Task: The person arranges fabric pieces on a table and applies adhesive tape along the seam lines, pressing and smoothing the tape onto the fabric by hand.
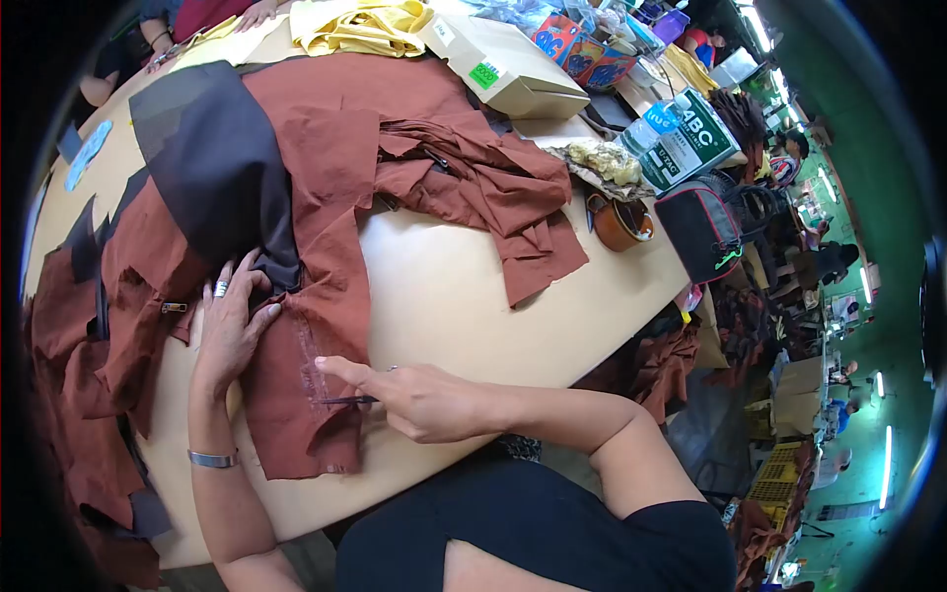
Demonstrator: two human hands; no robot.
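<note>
A reddish-brown cloth garment (296, 395) with dark lining panels (232, 168) lies spread over the table in front of me. My left hand (232, 311), wearing a ring and a metal bracelet, grips the brown cloth beside the dark panel, its thumb stretched over the fabric. A line of pale, frayed threads runs down the near brown piece. Over that piece, my right hand (419, 400) is closed round a small dark-bladed tool (347, 400), its blade pointing left. The palm hides its handle, so I cannot tell its exact kind. A zipper pull (175, 308) shows left of my left hand.
The pale table (444, 306) bears more bunched brown cloth (473, 187), a cardboard box (503, 69), a brown cup (619, 222), a water bottle (651, 126), a green ABC box (691, 143) and yellow cloth (360, 25). Another person's hand (256, 14) rests at the far edge.
</note>
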